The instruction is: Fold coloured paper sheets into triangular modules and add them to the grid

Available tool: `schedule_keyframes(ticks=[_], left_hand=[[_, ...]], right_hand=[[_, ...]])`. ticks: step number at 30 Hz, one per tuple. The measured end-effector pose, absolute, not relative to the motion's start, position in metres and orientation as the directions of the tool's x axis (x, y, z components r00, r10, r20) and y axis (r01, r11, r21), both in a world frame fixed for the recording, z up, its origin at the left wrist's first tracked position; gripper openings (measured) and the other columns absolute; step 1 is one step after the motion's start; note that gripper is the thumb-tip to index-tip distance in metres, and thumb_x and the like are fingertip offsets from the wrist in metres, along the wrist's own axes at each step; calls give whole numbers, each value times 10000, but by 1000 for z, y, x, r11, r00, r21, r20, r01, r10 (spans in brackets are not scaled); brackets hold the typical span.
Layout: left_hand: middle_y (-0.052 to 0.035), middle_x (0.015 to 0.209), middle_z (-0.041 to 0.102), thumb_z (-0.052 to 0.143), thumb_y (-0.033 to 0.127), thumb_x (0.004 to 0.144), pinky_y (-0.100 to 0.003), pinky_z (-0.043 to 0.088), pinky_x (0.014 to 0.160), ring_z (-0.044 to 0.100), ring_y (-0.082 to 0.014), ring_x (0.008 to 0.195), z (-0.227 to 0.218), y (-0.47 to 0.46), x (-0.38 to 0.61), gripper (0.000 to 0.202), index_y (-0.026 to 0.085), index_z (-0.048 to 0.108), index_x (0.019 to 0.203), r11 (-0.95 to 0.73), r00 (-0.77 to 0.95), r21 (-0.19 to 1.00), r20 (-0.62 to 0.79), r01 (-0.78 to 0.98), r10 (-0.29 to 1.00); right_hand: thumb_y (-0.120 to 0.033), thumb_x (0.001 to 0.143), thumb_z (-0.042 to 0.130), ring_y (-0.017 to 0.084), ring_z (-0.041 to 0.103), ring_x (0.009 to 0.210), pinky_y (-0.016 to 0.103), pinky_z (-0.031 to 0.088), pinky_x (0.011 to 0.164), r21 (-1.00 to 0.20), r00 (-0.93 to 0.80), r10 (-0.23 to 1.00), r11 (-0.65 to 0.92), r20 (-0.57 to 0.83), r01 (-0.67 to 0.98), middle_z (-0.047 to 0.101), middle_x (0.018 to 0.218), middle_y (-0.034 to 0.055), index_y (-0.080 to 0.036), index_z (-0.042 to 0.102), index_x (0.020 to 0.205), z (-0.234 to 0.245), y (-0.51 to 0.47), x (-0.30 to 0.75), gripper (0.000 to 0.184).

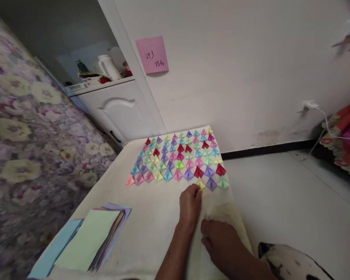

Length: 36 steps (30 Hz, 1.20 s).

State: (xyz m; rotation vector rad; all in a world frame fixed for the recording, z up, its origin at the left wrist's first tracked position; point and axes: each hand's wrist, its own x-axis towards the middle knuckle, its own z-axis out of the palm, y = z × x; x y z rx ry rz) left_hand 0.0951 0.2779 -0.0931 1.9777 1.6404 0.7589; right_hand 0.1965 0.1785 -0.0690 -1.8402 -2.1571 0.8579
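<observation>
Several rows of small folded paper shapes (177, 157) in many colours lie on a cream-covered table (151, 225). My left hand (189, 204) reaches to the near right end of the rows. Its fingers are pinched on a yellow folded paper piece (200, 183) that touches the cloth beside a purple one (211, 182). My right hand (218, 241) rests lower on the cloth near the table's right edge. Its fingers are curled inward, and whatever they hold is hidden.
A stack of flat coloured paper sheets (90, 239) lies at the table's near left. A floral bedspread (26, 155) rises on the left. A white wall with a pink note (152, 54) stands behind, with a white cabinet (116, 109) to its left and bare floor (280, 198) on the right.
</observation>
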Motion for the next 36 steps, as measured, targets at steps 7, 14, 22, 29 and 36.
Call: schedule_keyframes(ticks=[7, 14, 22, 29, 36], left_hand=[[17, 644, 600, 486, 172, 758, -219, 324, 575, 523, -135, 618, -92, 278, 98, 107, 202, 585, 733, -198, 142, 621, 138, 758, 980], [19, 651, 597, 494, 161, 747, -220, 309, 569, 513, -132, 615, -93, 280, 99, 90, 204, 569, 722, -222, 157, 583, 161, 781, 974], [18, 631, 586, 477, 157, 766, -225, 297, 559, 506, -131, 594, -94, 279, 101, 110, 204, 543, 692, -223, 147, 548, 179, 806, 973], [18, 627, 582, 478, 157, 767, -228, 289, 553, 509, -134, 595, -93, 279, 103, 107, 205, 522, 682, -207, 135, 521, 173, 828, 976], [8, 660, 594, 471, 164, 768, -242, 285, 564, 524, -144, 618, -91, 278, 104, 104, 210, 506, 682, -203, 137, 486, 168, 850, 976]], right_hand=[[-176, 778, 519, 236, 620, 830, 295, 369, 685, -526, -215, 953, 72, -215, 848, 682, 896, 68, -199, 608, 913, -70, 178, 196, 163], [-174, 776, 520, 234, 623, 822, 291, 367, 679, -528, -211, 953, 66, -219, 847, 684, 899, 70, -196, 610, 907, -68, 178, 196, 160], [-174, 788, 507, 222, 615, 813, 288, 354, 673, -530, -215, 954, 76, -207, 844, 676, 881, 59, -205, 603, 914, -74, 178, 195, 161], [-173, 785, 502, 230, 616, 819, 294, 356, 672, -536, -216, 957, 80, -196, 840, 677, 887, 55, -210, 606, 914, -73, 177, 195, 171], [-172, 768, 501, 253, 625, 813, 321, 376, 684, -550, -216, 958, 79, -190, 831, 685, 882, 61, -217, 606, 924, -71, 178, 196, 193]])
